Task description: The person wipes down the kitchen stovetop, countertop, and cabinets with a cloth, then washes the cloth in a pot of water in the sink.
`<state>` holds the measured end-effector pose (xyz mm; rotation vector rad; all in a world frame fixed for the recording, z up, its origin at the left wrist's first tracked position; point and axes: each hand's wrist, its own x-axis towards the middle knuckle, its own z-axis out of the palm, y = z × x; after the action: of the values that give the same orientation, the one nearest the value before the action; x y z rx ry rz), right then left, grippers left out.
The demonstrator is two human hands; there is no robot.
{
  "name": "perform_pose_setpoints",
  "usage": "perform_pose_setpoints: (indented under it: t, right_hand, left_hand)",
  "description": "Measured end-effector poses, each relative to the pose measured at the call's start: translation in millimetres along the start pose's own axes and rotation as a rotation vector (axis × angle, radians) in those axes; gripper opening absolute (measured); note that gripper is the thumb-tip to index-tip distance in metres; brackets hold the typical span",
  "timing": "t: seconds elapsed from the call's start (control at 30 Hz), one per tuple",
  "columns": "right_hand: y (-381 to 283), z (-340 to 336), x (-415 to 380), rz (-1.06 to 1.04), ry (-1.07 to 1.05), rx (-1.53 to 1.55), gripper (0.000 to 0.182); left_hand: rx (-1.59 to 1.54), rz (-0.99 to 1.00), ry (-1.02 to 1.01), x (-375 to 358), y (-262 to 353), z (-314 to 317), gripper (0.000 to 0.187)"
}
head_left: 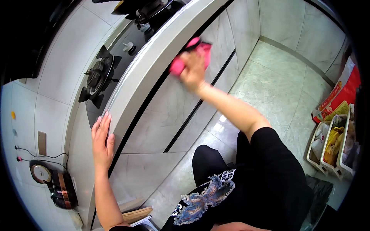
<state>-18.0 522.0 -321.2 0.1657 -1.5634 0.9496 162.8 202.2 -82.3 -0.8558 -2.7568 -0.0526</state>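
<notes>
My right hand (192,69) is pressed on a pink cloth (203,54) with dark edging, held against the upper part of a marbled drawer front (165,96). Motion smears this hand and the cloth. Fingers stretched out, my left hand (102,136) rests on the pale countertop (133,73) by its front edge and holds nothing. The black gas hob (111,84) lies just beyond that hand, with a burner (97,77) and a silver knob (129,47) showing.
White storage baskets (325,150) with bagged goods stand at the right, beside a red bag (341,92). A black appliance (63,190) with a cord sits on the counter at lower left. Wooden boards (135,214) are low near my left arm. Pale tiles (269,77) cover the floor.
</notes>
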Motion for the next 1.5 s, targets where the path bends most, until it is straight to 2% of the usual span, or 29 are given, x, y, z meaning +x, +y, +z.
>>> perform_pose_setpoints:
  t: [0.03,0.1,0.17,0.23,0.3,0.33,0.4,0.47,0.53,0.57,0.6,0.63,0.7,0.77,0.8,0.83,0.87,0.9,0.97,1.07,1.1,1.13,1.17,1.2,1.23,1.27,1.33,1.43,1.5]
  right_hand:
    - [-24.6,0.1,-17.8,0.015,-0.129,0.018,0.044]
    - [-53.3,-4.3,-27.5,-0.04,-0.117,0.04,0.045]
    - [-38.1,-0.7,-24.1,-0.09,-0.121,0.092,0.041]
    - [-5.0,-1.6,-15.4,-0.116,-0.123,0.051,0.042]
    - [50.2,8.5,-5.0,-0.125,0.008,-0.053,0.045]
    - [76.1,0.0,10.3,-0.073,-0.049,-0.032,0.048]
    - [119.9,-10.9,44.0,-0.07,0.073,-0.142,0.05]
    - [175.7,-19.3,70.3,-0.093,0.076,-0.181,0.052]
    - [212.2,-36.6,103.1,0.054,0.074,-0.128,0.045]
    - [244.8,-39.1,116.4,0.048,0.108,-0.151,0.04]
    - [280.0,-41.2,125.6,0.107,0.044,-0.101,0.043]
    - [290.2,-33.1,122.0,0.231,0.085,-0.134,0.043]
    - [262.0,-37.8,125.7,0.229,0.129,0.027,0.036]
    - [179.7,-43.1,122.7,0.408,0.132,0.01,0.039]
    - [180.4,-22.4,104.6,0.329,0.227,-0.061,0.042]
    - [176.1,-9.3,73.5,0.212,0.208,-0.11,0.048]
    - [144.5,7.5,48.1,0.183,0.263,-0.155,0.053]
    - [90.6,13.8,20.9,0.24,0.195,-0.138,0.062]
    - [-4.0,18.7,-29.6,0.218,0.079,-0.032,0.061]
    - [-113.2,46.7,-118.0,0.076,-0.113,-0.052,0.065]
    - [-154.4,45.5,-136.6,-0.029,-0.256,-0.18,0.061]
    - [-184.7,49.8,-147.1,-0.051,-0.124,-0.035,0.057]
    - [-202.8,43.9,-151.1,-0.098,-0.107,0.042,0.055]
    - [-221.0,37.5,-154.2,-0.146,-0.093,0.117,0.053]
    - [-229.4,25.4,-145.1,-0.215,-0.197,0.127,0.053]
    - [-226.2,18.3,-133.6,-0.26,-0.196,0.199,0.052]
    - [-204.7,26.9,-127.5,-0.294,-0.139,0.208,0.052]
    - [-150.3,28.4,-110.2,-0.331,-0.03,0.053,0.052]
    - [-102.3,18.9,-89.8,-0.184,-0.106,0.14,0.067]
  left_hand:
    - [0.011,0.001,-0.001,0.9,0.7,-0.2,0.048]
    - [0.02,0.008,-0.005,1.0,1.6,0.0,0.048]
    - [0.044,-0.002,-0.018,1.5,0.1,-0.7,0.049]
    - [0.067,0.002,-0.025,1.4,0.8,-0.7,0.052]
    - [0.091,-0.006,-0.039,2.3,0.9,-0.5,0.055]
    - [0.087,-0.007,-0.037,2.9,0.5,0.0,0.054]
    - [0.081,-0.024,-0.037,0.4,-0.7,0.5,0.053]
    - [0.097,0.01,-0.037,2.3,-1.9,-0.3,0.055]
    - [0.11,0.001,-0.045,2.6,-3.6,-0.7,0.055]
    - [0.126,0.01,-0.047,2.0,-4.1,-0.9,0.055]
    - [0.121,0.004,-0.046,2.1,-3.4,-0.8,0.055]
    - [0.123,-0.007,-0.053,2.4,-3.0,-1.1,0.055]
    - [0.134,-0.015,-0.041,2.0,-2.4,0.2,0.054]
    - [0.121,0.003,-0.034,1.6,-7.7,3.0,0.052]
    - [0.128,-0.001,-0.027,1.2,-8.0,3.6,0.053]
    - [0.136,-0.004,-0.017,0.1,-7.3,4.1,0.055]
    - [0.132,-0.009,-0.014,0.3,-5.8,4.1,0.054]
    - [0.135,-0.006,-0.018,0.7,-4.3,3.5,0.054]
    - [0.129,0.001,-0.018,3.2,-1.1,1.2,0.054]
    - [-0.042,-0.006,-0.043,8.6,-5.3,-7.1,0.056]
    - [-0.034,0.012,-0.045,14.7,-2.1,-6.5,0.056]
    - [-0.091,-0.014,0.011,22.7,2.3,-4.9,0.061]
    - [-0.148,-0.038,0.063,33.4,6.6,-4.3,0.065]
    - [-0.049,0.062,-0.003,51.3,14.6,-8.0,0.071]
    - [0.013,0.177,-0.048,72.8,27.4,-9.3,0.069]
    - [0.054,0.238,-0.097,93.2,43.2,-7.3,0.07]
    - [0.101,0.315,-0.148,129.5,69.1,5.9,0.071]
    - [-0.095,0.354,-0.175,172.1,86.9,29.8,0.074]
    - [-0.032,0.404,-0.18,183.2,87.7,44.9,0.074]
